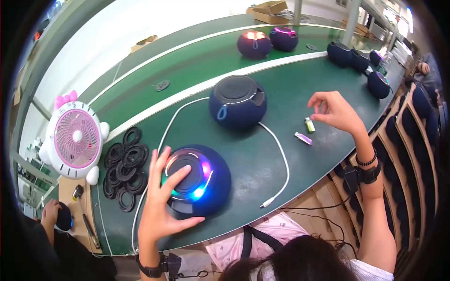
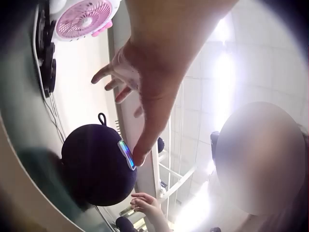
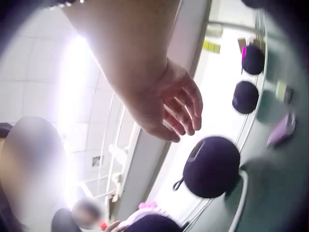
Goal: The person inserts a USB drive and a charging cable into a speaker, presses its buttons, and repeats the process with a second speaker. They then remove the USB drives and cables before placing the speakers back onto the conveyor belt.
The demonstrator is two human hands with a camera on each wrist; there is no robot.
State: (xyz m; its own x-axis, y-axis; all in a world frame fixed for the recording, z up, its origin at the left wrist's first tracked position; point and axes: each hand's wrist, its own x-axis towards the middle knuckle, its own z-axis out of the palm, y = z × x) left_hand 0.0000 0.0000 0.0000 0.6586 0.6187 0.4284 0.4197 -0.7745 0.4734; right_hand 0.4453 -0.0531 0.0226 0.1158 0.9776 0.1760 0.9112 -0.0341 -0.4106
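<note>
My left hand (image 1: 164, 196) reaches over a round navy speaker (image 1: 218, 180) with a glowing multicolored ring, fingers spread and one finger over its top panel. In the left wrist view that hand (image 2: 149, 82) has its thumb right at the lit rim of the speaker (image 2: 94, 166). My right hand (image 1: 335, 112) hovers over the table with loosely bent fingers and holds nothing. Close below its fingertips is a small green USB stick (image 1: 310, 125), beside a purple USB stick (image 1: 303, 138). An unlit navy speaker (image 1: 239, 110) with a strap loop stands between the hands, farther back.
A white cable (image 1: 283, 164) curves across the green table. At left are a pile of black rings (image 1: 126, 161) and a pink-and-white fan (image 1: 77, 136). Lit speakers (image 1: 254, 44) stand at the back, and more line the right end. Another person's hand (image 1: 50, 213) shows at lower left.
</note>
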